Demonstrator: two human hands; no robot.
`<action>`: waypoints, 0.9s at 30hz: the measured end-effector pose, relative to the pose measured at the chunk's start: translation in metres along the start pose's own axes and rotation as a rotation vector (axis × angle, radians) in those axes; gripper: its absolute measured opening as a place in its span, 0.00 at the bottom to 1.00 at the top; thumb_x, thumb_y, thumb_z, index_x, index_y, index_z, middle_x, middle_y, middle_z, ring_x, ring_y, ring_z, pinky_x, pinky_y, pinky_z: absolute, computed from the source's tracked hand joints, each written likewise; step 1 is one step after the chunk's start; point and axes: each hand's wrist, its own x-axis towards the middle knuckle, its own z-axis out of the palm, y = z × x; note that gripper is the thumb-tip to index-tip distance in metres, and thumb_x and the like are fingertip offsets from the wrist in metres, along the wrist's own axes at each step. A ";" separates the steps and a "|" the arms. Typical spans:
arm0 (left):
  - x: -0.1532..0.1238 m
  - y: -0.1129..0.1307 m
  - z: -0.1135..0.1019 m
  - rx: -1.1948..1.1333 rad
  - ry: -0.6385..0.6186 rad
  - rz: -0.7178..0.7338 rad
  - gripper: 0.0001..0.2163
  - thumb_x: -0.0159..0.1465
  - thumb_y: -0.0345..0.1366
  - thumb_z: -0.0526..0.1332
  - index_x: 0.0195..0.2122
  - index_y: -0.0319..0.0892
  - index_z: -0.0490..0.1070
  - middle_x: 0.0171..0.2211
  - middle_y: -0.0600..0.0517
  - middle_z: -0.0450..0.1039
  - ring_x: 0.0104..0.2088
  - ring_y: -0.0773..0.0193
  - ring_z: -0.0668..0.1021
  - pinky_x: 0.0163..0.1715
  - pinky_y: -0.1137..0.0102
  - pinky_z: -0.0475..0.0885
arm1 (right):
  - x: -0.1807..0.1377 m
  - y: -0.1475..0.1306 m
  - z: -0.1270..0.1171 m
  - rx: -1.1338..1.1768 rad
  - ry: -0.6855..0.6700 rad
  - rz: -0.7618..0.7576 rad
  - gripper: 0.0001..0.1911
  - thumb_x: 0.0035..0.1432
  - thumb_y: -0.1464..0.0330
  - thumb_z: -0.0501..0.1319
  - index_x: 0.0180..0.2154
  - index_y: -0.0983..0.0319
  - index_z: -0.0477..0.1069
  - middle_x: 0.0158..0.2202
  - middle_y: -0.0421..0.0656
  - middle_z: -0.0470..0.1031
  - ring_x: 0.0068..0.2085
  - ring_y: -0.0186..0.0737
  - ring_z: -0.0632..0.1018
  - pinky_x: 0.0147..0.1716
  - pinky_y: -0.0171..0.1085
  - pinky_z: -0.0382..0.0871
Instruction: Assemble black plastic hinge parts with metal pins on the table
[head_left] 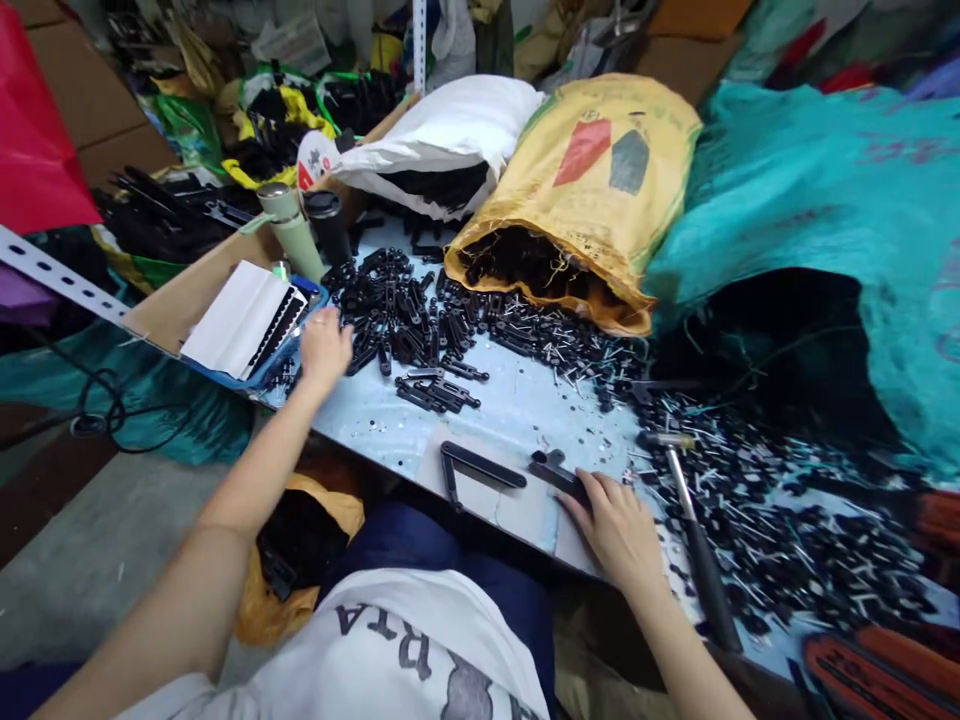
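My right hand point(619, 520) rests at the table's front edge, its fingers and thumb closed around the near end of a black hinged bar point(559, 475). Left of that bar, a second black bar point(484, 465) lies on a pale board point(517, 515), with a shorter arm folded out toward me. My left hand point(325, 350) is at the right rim of a blue tray point(281, 352), beside a heap of small black link pieces point(405, 310). Its fingers look curled, and whatever they hold is hidden. Several link pieces point(439, 388) lie in a small group nearer me.
A hammer point(694, 540) lies right of my right hand, among scattered pins and black bits point(787, 540). Open yellow point(607, 190), white point(450, 130) and teal point(795, 200) sacks line the back. A green flask point(292, 230) and dark cup point(328, 225) stand behind the tray.
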 end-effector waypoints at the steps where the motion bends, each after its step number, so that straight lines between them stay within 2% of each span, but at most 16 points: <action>1: 0.016 -0.024 -0.004 0.082 0.053 -0.094 0.23 0.62 0.38 0.52 0.56 0.30 0.59 0.56 0.31 0.60 0.58 0.44 0.61 0.54 0.52 0.58 | -0.005 -0.001 0.003 0.010 0.009 0.037 0.25 0.64 0.54 0.47 0.48 0.67 0.67 0.43 0.51 0.71 0.41 0.46 0.70 0.39 0.39 0.60; 4: 0.046 -0.076 -0.009 0.219 0.035 -0.211 0.28 0.60 0.40 0.55 0.57 0.26 0.56 0.57 0.27 0.57 0.58 0.38 0.59 0.52 0.48 0.58 | -0.016 -0.008 0.010 0.045 0.048 0.109 0.26 0.63 0.54 0.48 0.51 0.67 0.65 0.48 0.53 0.70 0.43 0.48 0.70 0.43 0.42 0.60; 8: 0.055 -0.104 -0.014 0.279 -0.062 -0.175 0.29 0.59 0.39 0.56 0.59 0.28 0.53 0.52 0.30 0.63 0.54 0.40 0.66 0.49 0.52 0.63 | -0.021 -0.012 0.015 0.068 0.093 0.139 0.25 0.62 0.55 0.50 0.51 0.67 0.65 0.47 0.52 0.70 0.43 0.48 0.70 0.44 0.43 0.60; 12: 0.051 -0.119 -0.031 0.283 -0.103 -0.103 0.24 0.64 0.33 0.47 0.62 0.38 0.49 0.55 0.35 0.61 0.47 0.47 0.73 0.45 0.57 0.66 | -0.018 -0.012 0.015 0.076 0.085 0.144 0.25 0.62 0.55 0.50 0.51 0.67 0.65 0.46 0.51 0.71 0.42 0.48 0.71 0.44 0.42 0.61; 14: 0.047 -0.124 -0.037 0.291 -0.139 -0.033 0.22 0.65 0.36 0.46 0.60 0.41 0.53 0.55 0.37 0.61 0.48 0.47 0.72 0.46 0.58 0.66 | -0.017 -0.013 0.015 0.082 0.072 0.148 0.25 0.62 0.55 0.50 0.51 0.67 0.65 0.46 0.51 0.72 0.42 0.49 0.71 0.44 0.43 0.60; 16: 0.045 -0.126 -0.037 0.318 -0.175 0.013 0.23 0.64 0.42 0.49 0.58 0.38 0.56 0.52 0.36 0.64 0.51 0.45 0.69 0.48 0.57 0.64 | -0.016 -0.014 0.014 0.087 0.064 0.162 0.25 0.62 0.55 0.50 0.51 0.67 0.65 0.46 0.52 0.72 0.42 0.49 0.71 0.43 0.43 0.60; 19: 0.045 -0.120 -0.027 0.377 -0.182 -0.032 0.26 0.61 0.46 0.54 0.55 0.32 0.58 0.48 0.34 0.66 0.52 0.42 0.67 0.49 0.56 0.63 | -0.017 -0.015 0.014 0.089 0.061 0.171 0.26 0.62 0.55 0.50 0.51 0.67 0.65 0.45 0.52 0.72 0.42 0.50 0.71 0.43 0.43 0.60; 22: 0.048 -0.115 -0.019 0.398 -0.189 -0.093 0.24 0.61 0.40 0.53 0.55 0.30 0.57 0.47 0.32 0.66 0.49 0.42 0.69 0.47 0.57 0.64 | -0.017 -0.016 0.014 0.081 0.058 0.162 0.25 0.62 0.55 0.50 0.51 0.68 0.65 0.45 0.52 0.72 0.42 0.50 0.71 0.43 0.43 0.60; 25: 0.050 -0.122 -0.023 0.356 -0.189 -0.117 0.22 0.62 0.34 0.48 0.57 0.29 0.54 0.46 0.32 0.68 0.45 0.44 0.73 0.44 0.56 0.66 | -0.018 -0.015 0.015 0.071 0.057 0.156 0.24 0.62 0.56 0.51 0.51 0.67 0.65 0.46 0.52 0.72 0.42 0.49 0.72 0.43 0.43 0.61; 27: 0.051 -0.134 -0.032 0.290 -0.161 -0.140 0.22 0.63 0.33 0.46 0.58 0.31 0.54 0.44 0.34 0.70 0.44 0.45 0.74 0.43 0.56 0.67 | -0.018 -0.014 0.015 0.065 0.053 0.153 0.24 0.62 0.56 0.52 0.51 0.68 0.65 0.45 0.52 0.72 0.42 0.49 0.72 0.42 0.42 0.61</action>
